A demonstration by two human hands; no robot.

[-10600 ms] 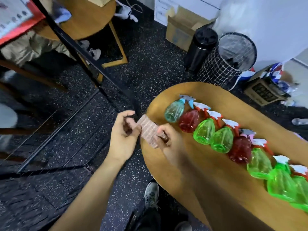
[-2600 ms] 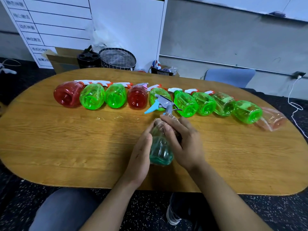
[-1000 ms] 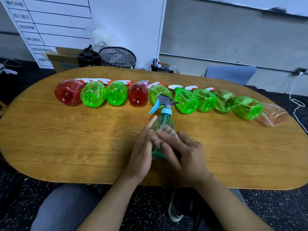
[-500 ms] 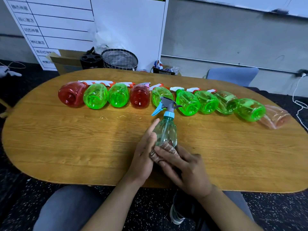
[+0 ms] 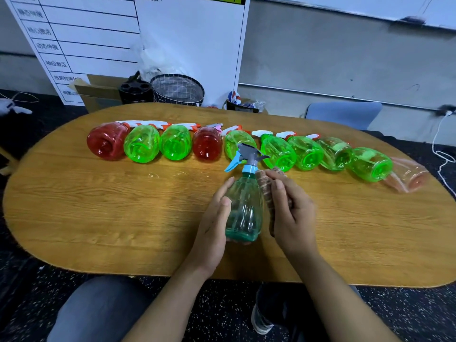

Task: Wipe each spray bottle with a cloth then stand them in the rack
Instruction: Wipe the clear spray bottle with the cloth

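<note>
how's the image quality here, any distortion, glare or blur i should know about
Head view: wide-angle distortion bows the wooden table and the wall lines behind it; soft light, only faint shadows under the hands; small glints on the teal spray bottle and on the row of lying bottles; the peach bottle at the row's right end is smeared, and the cloth in the right hand looks slightly blurred.

Teal spray bottle (image 5: pixel 243 208) upright on desk (image 5: pixel 98 213), left hand (image 5: pixel 213 225) cupping its left side. Right hand (image 5: pixel 291 213) presses a cloth (image 5: pixel 265 186) against its right side. Row of red and green bottles (image 5: pixel 175 141) lies on its side behind.
</note>
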